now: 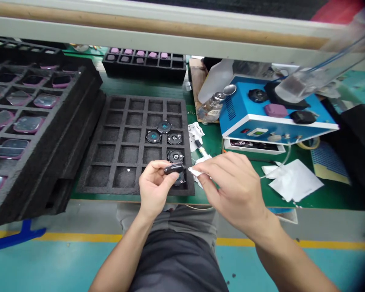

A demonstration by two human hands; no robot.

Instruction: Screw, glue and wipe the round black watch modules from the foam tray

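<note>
Pinched on edge between thumb and fingers of my left hand (155, 184) is a black watch case (174, 168), held over the near right corner of a black foam tray (82, 184). My right hand (235, 190) is closed on a small white wipe (195, 172), whose folded tip points at the watch case with a slight gap between them. Several round black watch cases sit in the tray's right-hand part, one watch case (175, 156) just beyond my left fingers and another watch case (164, 127) resting across the dividers.
Stacked foam trays (88, 89) with pink-edged watch cases rise at left. A blue machine (246, 125) stands at right, a metal-topped bottle (211, 107) beside it. White wipes (296, 180) and a pen-like tool (202, 150) lie on the green bench. A shelf beam (170, 32) crosses above.
</note>
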